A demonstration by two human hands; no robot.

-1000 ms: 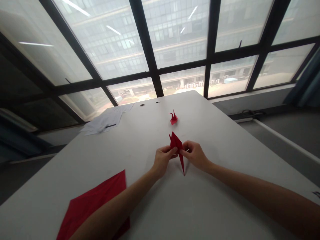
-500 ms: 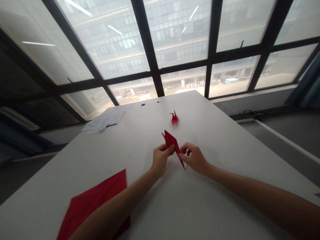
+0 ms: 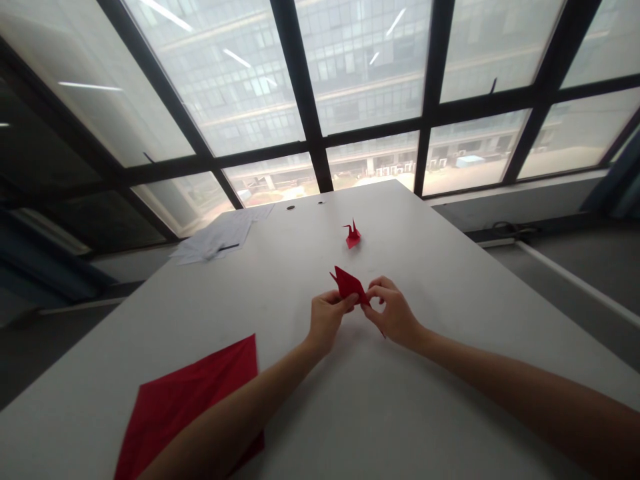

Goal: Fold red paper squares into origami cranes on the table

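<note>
A partly folded red origami paper [image 3: 349, 283] is held above the white table between both hands. My left hand [image 3: 330, 317] is closed on its near left side, thumb flat on top. With thumb and fingertips, my right hand [image 3: 393, 312] pinches its right side. One pointed end of the paper rises toward the far left, beside a thin spike. Another narrow point shows below my right hand; the part between is hidden by the fingers. Beyond the hands, a small finished red paper crane [image 3: 353, 235] stands on the table.
A large sheet of red paper [image 3: 195, 390] lies at the near left, partly under my left forearm. Loose white papers [image 3: 215, 235] with a dark pen [image 3: 229, 247] on them are at the far left. Windows border the far edge of the white table [image 3: 400, 407].
My right hand has moved up along the folded paper and now covers more of its right side. The lower point has swung slightly right. The view has shifted a little.
</note>
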